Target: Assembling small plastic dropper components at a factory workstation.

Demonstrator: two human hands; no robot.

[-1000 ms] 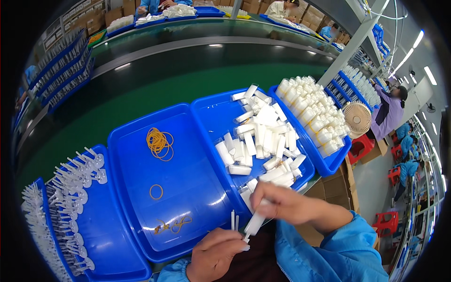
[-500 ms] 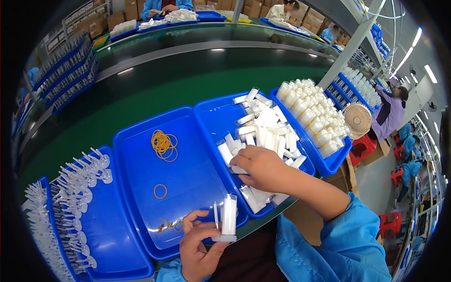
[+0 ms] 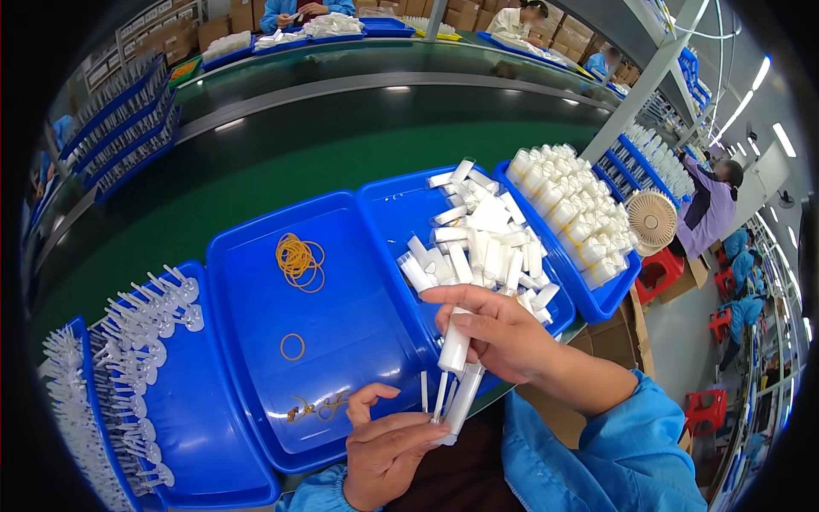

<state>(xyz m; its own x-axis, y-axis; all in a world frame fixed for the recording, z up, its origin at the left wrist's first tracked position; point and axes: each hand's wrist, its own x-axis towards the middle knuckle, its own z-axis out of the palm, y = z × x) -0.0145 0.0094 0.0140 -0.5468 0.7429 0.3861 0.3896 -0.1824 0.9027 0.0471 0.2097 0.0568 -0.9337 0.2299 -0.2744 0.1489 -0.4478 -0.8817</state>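
Low in front of me, my left hand [image 3: 384, 456] is closed on a clear plastic pronged stand; its thin white prongs [image 3: 441, 397] point upward. A white cylinder in a clear sleeve [image 3: 463, 405] stands on this piece, at its right side. My right hand [image 3: 508, 337] pinches another white sleeved cylinder [image 3: 455, 348], its lower end at the top of a prong. Whether the prong has entered it I cannot tell. Behind the right hand, a blue tray [image 3: 384, 200] bears a heap of similar white cylinders [image 3: 486, 243].
A middle blue tray [image 3: 358, 324] bears orange rubber bands [image 3: 299, 260]. Left of it, blue trays hold rows of clear pronged pieces [image 3: 136, 375]. At right stands a tray of banded white bundles [image 3: 572, 209], near a round fan [image 3: 653, 219]. Beyond runs a green belt [image 3: 341, 136]; co-workers sit across.
My right hand has left the heap with a white cylinder and come down to the stand in my left hand. The left hand has moved slightly right, and the stand now tilts.
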